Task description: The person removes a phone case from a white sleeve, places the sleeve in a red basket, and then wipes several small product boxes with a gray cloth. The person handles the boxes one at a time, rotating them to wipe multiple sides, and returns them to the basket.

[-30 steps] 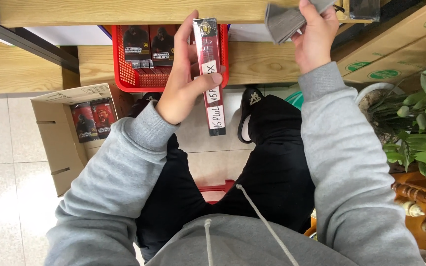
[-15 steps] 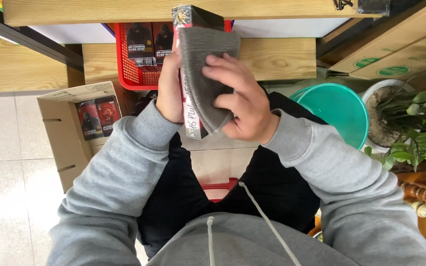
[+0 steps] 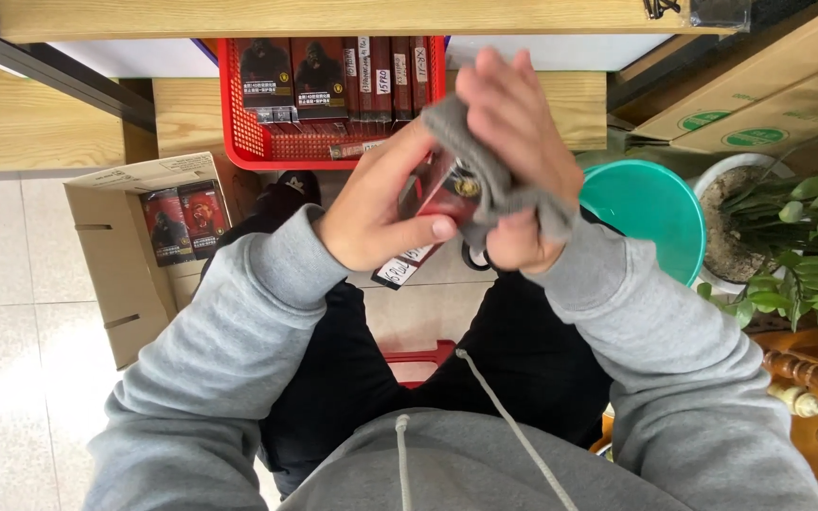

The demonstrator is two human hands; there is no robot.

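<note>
My left hand point(image 3: 381, 213) grips a long, flat red and black box point(image 3: 433, 213) with white stickers on its edge, tilted in front of my chest. My right hand point(image 3: 513, 156) presses a grey cloth point(image 3: 504, 180) against the upper part of that box, covering most of it. Both hands meet above my lap, over my black trousers. Just beyond them a red plastic basket point(image 3: 248, 137) stands on a low wooden shelf, with several similar boxes standing upright inside.
An open cardboard carton point(image 3: 120, 274) with two red and black boxes stands on the tiled floor at left. A teal bucket point(image 3: 646, 213) and a potted plant point(image 3: 797, 237) are at right. Wooden shelves point(image 3: 333, 17) run along the top; flat cardboard cartons point(image 3: 769, 85) lie top right.
My right hand came down from the upper shelf with the grey cloth and now rubs it over the box. My left hand has tilted the box from upright to slanted.
</note>
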